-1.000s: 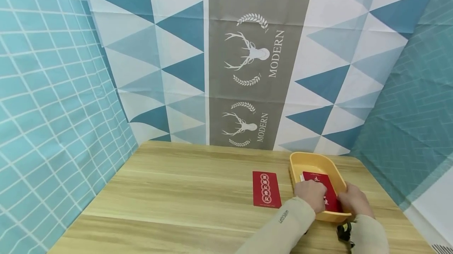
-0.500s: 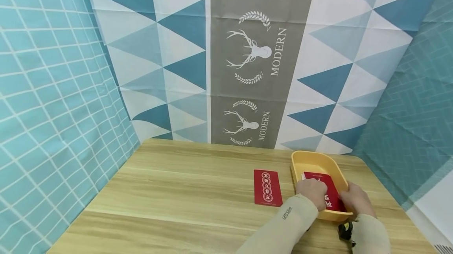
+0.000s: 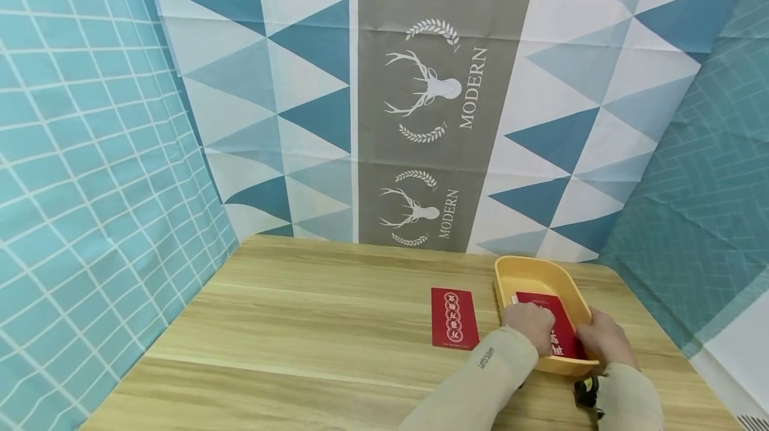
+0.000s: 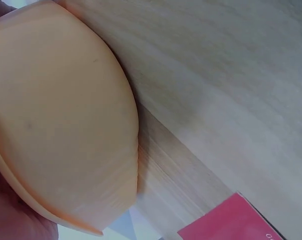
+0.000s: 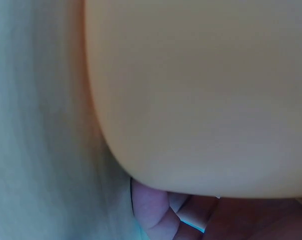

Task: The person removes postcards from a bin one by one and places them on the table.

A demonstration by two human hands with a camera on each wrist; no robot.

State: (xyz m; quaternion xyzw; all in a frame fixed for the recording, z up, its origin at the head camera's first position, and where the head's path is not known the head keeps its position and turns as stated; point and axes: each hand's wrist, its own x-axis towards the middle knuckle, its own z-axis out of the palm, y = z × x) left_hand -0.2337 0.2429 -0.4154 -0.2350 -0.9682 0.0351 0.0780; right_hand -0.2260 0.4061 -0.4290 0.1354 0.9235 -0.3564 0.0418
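A yellow tray (image 3: 529,272) stands at the right of the table, with red packets (image 3: 561,324) lying in its near part. My left hand (image 3: 529,328) reaches over the tray's left rim, fingers curled down at the packets' left side, fingertips hidden. With my right hand (image 3: 605,339) I grip the tray's right rim. In the left wrist view the tray's outer wall (image 4: 65,110) fills the left side, part of the left hand (image 4: 20,217) beyond its rim. The right wrist view shows the right hand's fingers (image 5: 151,205) under the tray wall (image 5: 201,100).
A separate red packet (image 3: 454,317) lies flat on the wooden table (image 3: 312,324), left of the tray; its corner (image 4: 231,222) shows in the left wrist view. Patterned cloth (image 3: 420,117) hangs behind the table, with blue tile-patterned sheeting (image 3: 90,151) on the left.
The head view has shifted slightly. Both hands stay in nearly the same places on the tray, while the printing visible on the top packet beside the left hand has shifted a little.
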